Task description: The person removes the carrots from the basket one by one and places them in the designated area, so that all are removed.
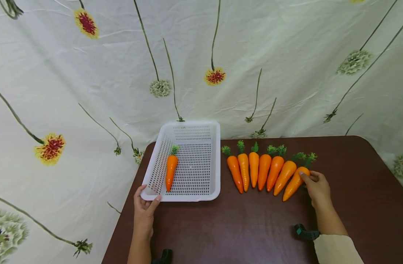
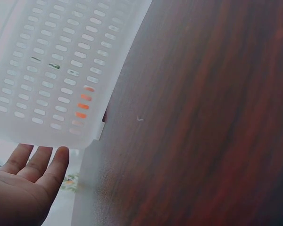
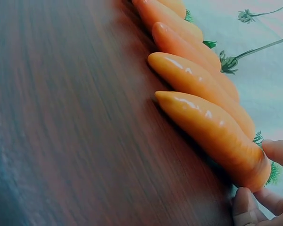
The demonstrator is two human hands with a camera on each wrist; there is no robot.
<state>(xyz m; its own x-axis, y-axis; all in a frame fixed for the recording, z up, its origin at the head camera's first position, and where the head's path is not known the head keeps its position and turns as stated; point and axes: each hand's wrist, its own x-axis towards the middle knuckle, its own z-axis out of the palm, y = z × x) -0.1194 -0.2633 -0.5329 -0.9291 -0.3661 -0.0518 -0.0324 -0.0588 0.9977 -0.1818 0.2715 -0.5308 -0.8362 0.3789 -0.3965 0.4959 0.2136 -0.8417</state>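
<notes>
A white perforated plastic basket (image 1: 218,161) stands on the left part of the table, with a single orange carrot (image 1: 170,172) lying inside it. My left hand (image 1: 144,212) grips the basket's near-left corner, thumb by the front rim and fingers at the side. To the right of the basket, several carrots (image 1: 264,167) with green tops lie in a fanned row. At the right end of that row, my right hand (image 1: 320,190) pinches the thick end of the last carrot (image 1: 294,185) between thumb and fingers. The right wrist view shows this carrot (image 3: 212,134) still lying beside its neighbour.
The dark brown wooden table (image 1: 234,227) has a rounded far-right corner. Behind it hangs a white cloth (image 1: 195,51) printed with flowers, close to the basket's far rim. Dark bands with small devices are on both wrists.
</notes>
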